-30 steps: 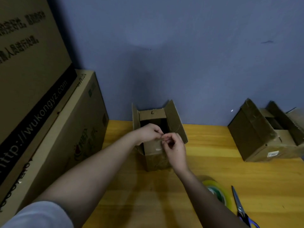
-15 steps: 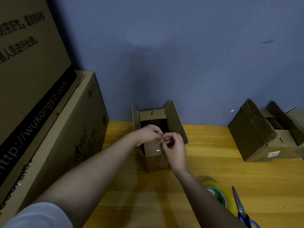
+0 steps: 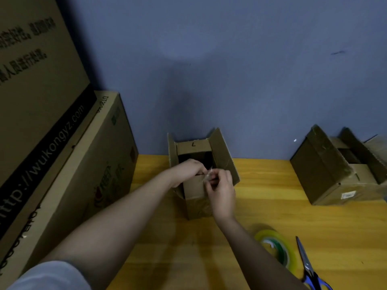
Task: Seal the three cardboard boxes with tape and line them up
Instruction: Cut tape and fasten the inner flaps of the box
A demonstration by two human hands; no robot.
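Since 1 second ago the right hand [image 3: 221,185] has lifted slightly, raising a scrap of clear tape [image 3: 207,174] above the near flap. Both hands pinch it: the left hand [image 3: 191,170] at the rim of the open box [image 3: 196,197] mid-table, flaps still up. Risk: that tape may fold and stick to itself. The tape roll [image 3: 276,248] lies near the scissors [image 3: 307,266].

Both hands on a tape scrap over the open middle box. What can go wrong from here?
1. The clear tape piece pinched between left hand and right hand looks crumpled; it may stick to itself or the fingers.
2. The middle box has its flaps upright, so tape may go on before they close.
3. Neither hand steadies the box; it might shift.
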